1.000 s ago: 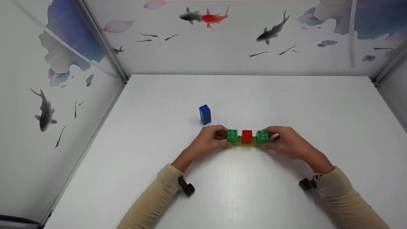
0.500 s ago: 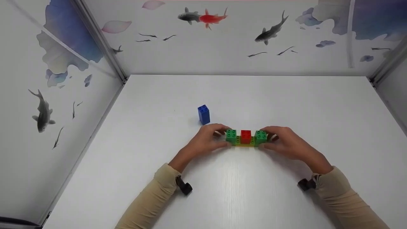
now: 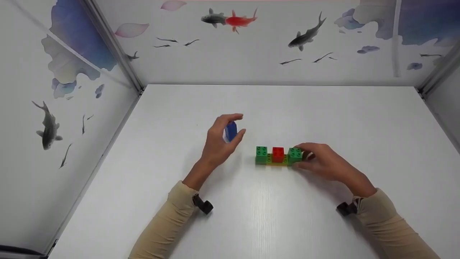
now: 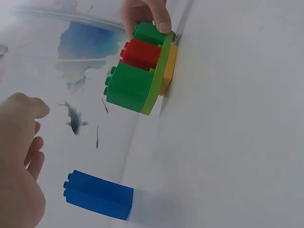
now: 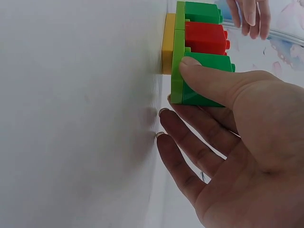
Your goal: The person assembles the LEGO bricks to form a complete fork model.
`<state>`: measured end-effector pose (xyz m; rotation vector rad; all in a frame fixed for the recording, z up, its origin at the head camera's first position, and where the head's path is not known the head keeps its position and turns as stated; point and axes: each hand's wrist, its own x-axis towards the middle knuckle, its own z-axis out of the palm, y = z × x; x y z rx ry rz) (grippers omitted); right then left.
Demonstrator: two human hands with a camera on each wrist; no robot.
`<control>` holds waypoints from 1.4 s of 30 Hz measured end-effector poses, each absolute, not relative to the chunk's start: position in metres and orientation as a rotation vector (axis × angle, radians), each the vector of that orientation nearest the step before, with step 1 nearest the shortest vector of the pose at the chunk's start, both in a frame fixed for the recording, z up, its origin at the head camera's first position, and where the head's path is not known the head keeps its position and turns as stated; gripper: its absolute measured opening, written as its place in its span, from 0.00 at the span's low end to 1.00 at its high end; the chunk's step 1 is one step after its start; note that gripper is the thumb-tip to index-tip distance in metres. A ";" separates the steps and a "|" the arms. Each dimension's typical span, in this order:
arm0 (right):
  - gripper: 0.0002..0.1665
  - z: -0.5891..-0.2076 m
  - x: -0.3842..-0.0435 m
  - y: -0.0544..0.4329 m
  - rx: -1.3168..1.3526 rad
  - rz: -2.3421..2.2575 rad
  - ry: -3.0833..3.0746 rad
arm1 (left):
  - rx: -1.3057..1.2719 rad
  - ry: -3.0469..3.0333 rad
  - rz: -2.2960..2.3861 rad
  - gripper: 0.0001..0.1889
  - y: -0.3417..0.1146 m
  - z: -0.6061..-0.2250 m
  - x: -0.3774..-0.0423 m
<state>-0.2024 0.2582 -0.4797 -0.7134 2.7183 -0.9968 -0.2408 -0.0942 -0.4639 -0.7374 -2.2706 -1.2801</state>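
My left hand (image 3: 216,142) hovers over a small tower of blue toy bricks (image 4: 99,194), its thumb and fingers spread apart. In the left wrist view a gap shows between that hand and the tower, which stands upright on the table. To the right sits a toy-brick build: a light green strip (image 5: 178,71) on a yellow brick (image 5: 168,45), topped by a left green brick (image 3: 261,154), a red brick (image 3: 277,154) and a right green brick (image 3: 295,154). My right hand (image 3: 323,162) holds the build's right end, thumb against the strip and right green brick.
The white table (image 3: 273,216) bears the bricks. Upright panels printed with fish surround it: a back wall (image 3: 258,68) and a left wall (image 3: 21,172). Each wrist wears a black camera mount.
My left hand has let go of the build's left end and moved left and away from me to the blue tower. My right hand and the build stay in place.
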 end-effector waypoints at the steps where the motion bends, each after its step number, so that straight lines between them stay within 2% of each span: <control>1: 0.25 -0.480 -0.202 0.258 -0.717 -0.996 2.720 | -0.694 -2.247 -1.276 0.25 -0.096 -0.464 -0.242; 7: 0.25 -0.479 -0.201 0.258 -0.711 -0.998 2.725 | -0.402 -2.255 -1.282 0.36 -0.103 -0.471 -0.250; 11: 0.25 -0.479 -0.201 0.258 -0.696 -0.992 2.725 | -0.278 -2.338 -1.293 0.39 -0.107 -0.479 -0.254; 22: 0.25 -0.479 -0.200 0.257 -0.749 -0.984 2.739 | -0.216 -2.437 -1.346 0.33 -0.108 -0.490 -0.256; 42: 0.24 -0.481 -0.200 0.255 -0.693 -1.028 2.726 | -0.267 -2.480 -1.355 0.24 -0.106 -0.495 -0.256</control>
